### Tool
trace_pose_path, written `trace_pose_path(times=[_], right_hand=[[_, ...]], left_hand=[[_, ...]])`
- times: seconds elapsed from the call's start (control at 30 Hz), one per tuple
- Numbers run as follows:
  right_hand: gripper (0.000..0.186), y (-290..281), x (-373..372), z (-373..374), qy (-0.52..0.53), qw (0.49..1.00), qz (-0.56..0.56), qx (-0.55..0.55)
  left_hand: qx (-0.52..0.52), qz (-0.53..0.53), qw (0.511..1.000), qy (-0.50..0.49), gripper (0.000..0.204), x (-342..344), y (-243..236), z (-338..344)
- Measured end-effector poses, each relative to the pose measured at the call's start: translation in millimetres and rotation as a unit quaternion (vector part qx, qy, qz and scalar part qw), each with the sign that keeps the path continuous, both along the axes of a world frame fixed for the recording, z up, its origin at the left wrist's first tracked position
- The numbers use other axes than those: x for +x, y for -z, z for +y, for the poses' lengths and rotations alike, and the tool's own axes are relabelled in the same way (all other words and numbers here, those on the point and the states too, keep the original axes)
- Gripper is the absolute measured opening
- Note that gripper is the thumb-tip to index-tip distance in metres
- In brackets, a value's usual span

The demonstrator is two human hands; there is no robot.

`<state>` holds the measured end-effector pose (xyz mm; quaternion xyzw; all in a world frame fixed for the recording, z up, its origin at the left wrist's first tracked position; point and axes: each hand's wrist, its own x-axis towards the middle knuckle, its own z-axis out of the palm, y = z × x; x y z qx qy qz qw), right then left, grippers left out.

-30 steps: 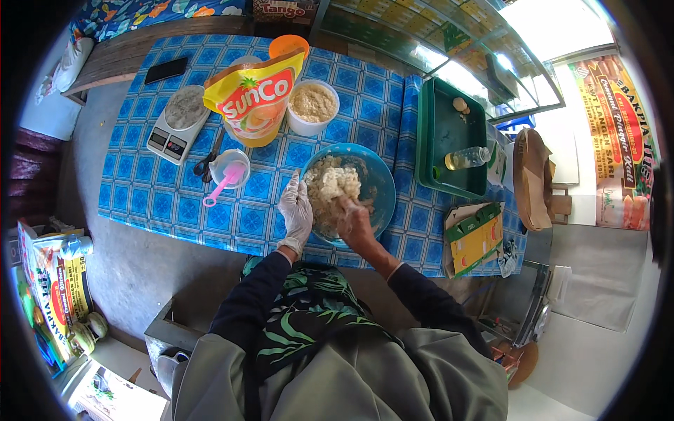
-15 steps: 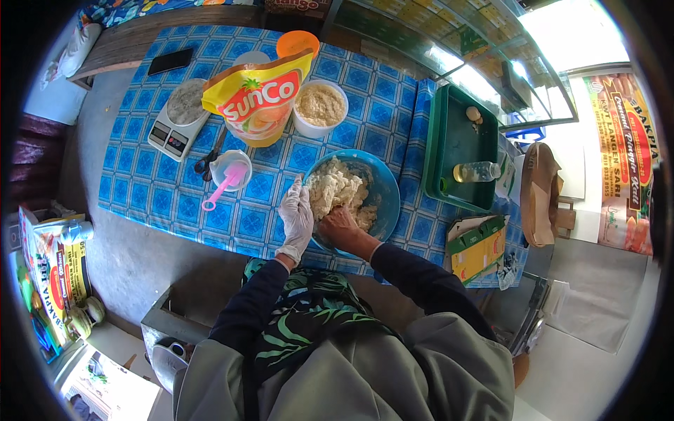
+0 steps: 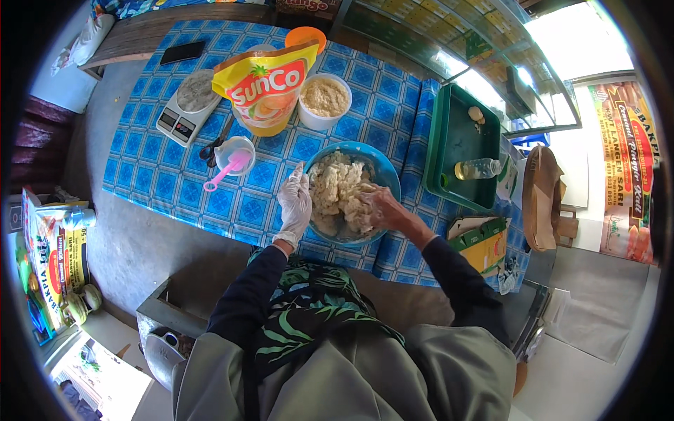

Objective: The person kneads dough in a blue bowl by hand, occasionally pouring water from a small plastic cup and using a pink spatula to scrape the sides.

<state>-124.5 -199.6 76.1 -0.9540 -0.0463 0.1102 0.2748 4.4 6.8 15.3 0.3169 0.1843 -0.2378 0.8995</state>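
Head: left hand (image 3: 295,201) flattish against bowl (image 3: 390,175), right hand (image 3: 382,209) curled round dough (image 3: 334,184); pouch (image 3: 269,90) lettered.

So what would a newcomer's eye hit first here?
Probably the big bright yellow pouch, upright toward the far left of the blue-patterned table. Next, the blue bowl near the table's front edge, with the gloved left hand at its left side and the bare right hand in the pale dough. To the right, the green tray with a small bottle in it.
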Motion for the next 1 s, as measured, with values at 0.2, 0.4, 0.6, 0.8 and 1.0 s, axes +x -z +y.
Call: trace_pose_path(times=[0.2,0.4,0.6,0.8,1.0], right_hand=[[0.054,28,-12,10,-0.028,0.971,0.014,-0.236],[0.049,46,2,49,0.175,0.976,0.101,-0.084],[0.039,71,-3,70,0.349,0.929,-0.002,0.124],[0.036,32,2,64,0.619,0.495,0.124,0.597],[0.052,-18,-5,112,0.483,0.743,-0.086,0.456]], left_hand=[[0.058,-0.101,0.993,0.01,0.032,-8,4,0],[0.347,-0.301,0.886,0.061,0.035,-14,10,-4],[0.115,-0.12,0.986,-0.008,0.037,-16,6,-10],[-0.025,-0.023,0.999,-0.026,0.034,-15,5,0],[-0.066,0.005,0.998,-0.025,0.025,-13,6,0]])
